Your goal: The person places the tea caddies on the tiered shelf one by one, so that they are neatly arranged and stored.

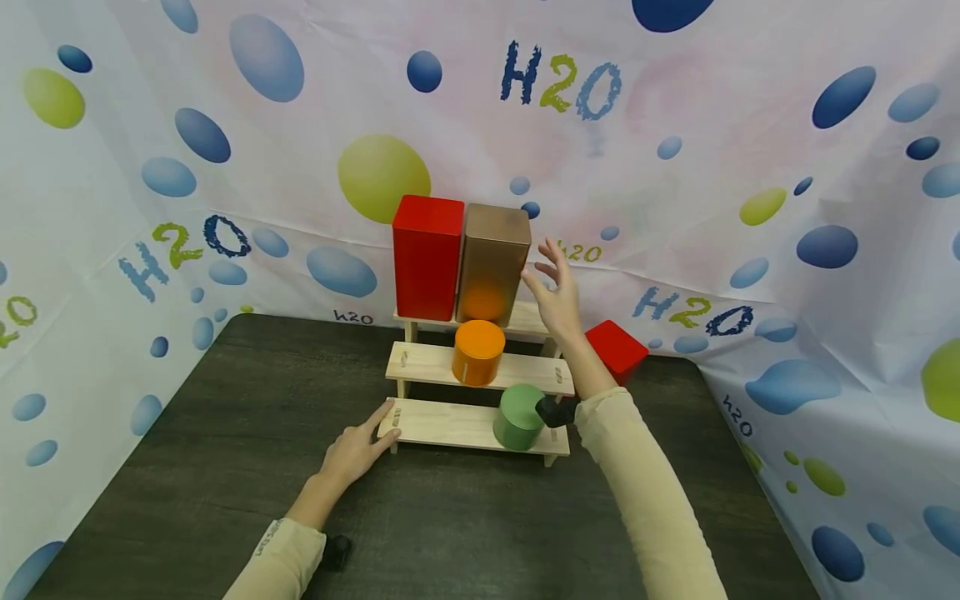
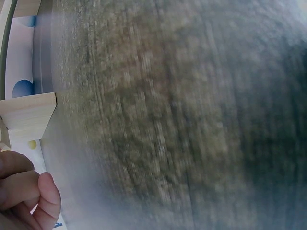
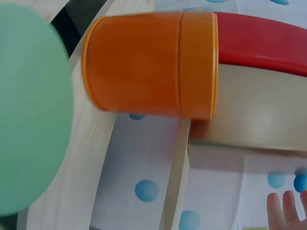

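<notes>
A three-tier wooden stand (image 1: 438, 421) rises in steps on the dark table. My left hand (image 1: 350, 454) grips the left end of its lowest step, thumb toward the front edge; curled fingers (image 2: 19, 184) show beside a leg in the left wrist view. On the top step a gold box (image 1: 495, 258) stands upright right of a red box (image 1: 427, 254). Just right of the gold box is my right hand (image 1: 557, 296), fingers spread and holding nothing. An orange canister (image 1: 478, 354) occupies the middle step. Toward the right of the lowest step sits a green canister (image 1: 519, 417).
Another red box (image 1: 617, 348) is on the table behind the right forearm, partly hidden. A patterned white sheet (image 1: 675, 192) hangs behind and along both sides of the dark table (image 1: 225, 467).
</notes>
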The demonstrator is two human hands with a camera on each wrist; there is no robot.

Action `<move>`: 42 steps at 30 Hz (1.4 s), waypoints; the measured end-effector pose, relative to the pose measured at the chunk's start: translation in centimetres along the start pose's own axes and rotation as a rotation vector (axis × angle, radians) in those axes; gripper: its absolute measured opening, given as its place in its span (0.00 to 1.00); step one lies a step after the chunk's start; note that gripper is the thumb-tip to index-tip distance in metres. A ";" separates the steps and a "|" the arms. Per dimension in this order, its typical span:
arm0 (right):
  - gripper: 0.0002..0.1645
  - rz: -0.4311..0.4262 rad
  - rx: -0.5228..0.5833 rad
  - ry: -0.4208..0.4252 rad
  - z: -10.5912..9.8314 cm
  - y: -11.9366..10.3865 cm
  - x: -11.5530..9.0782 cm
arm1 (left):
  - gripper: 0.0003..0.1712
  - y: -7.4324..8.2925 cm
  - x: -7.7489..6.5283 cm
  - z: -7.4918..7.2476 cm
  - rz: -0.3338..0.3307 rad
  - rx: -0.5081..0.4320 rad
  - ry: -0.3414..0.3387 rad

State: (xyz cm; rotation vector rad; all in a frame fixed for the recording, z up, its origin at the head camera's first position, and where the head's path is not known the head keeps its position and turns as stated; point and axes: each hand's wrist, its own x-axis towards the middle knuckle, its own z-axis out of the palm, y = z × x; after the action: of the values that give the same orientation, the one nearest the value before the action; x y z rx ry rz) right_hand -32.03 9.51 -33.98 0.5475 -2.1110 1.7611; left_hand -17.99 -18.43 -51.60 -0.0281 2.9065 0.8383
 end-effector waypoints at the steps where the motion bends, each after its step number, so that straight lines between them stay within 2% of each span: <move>1: 0.36 -0.004 -0.001 0.002 -0.2 0.4 0.0 | 0.40 0.0 0.0 0.0 -0.001 0.000 -0.001; 11: 0.35 0.069 0.017 -0.004 -2.4 -1.9 -2.0 | 0.40 0.0 0.0 -0.1 -0.009 0.005 -0.010; 22: 0.35 0.067 0.007 0.021 -4.6 -0.6 -3.7 | 0.40 0.1 0.0 -0.4 -0.015 -0.003 -0.018; 33: 0.34 0.100 -0.095 0.045 -7.0 0.9 -5.6 | 0.40 0.1 0.0 -0.5 -0.016 -0.003 -0.032; 42: 0.34 0.139 -0.158 0.097 -8.6 2.2 -7.1 | 0.39 0.3 -0.1 -0.6 -0.017 -0.005 -0.035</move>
State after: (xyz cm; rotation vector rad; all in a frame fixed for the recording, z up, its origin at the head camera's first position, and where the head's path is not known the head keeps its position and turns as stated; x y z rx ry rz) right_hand -26.88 18.88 -37.80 0.2735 -2.2417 1.6357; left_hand -17.97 -18.49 -50.88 -0.0380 2.8670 0.8352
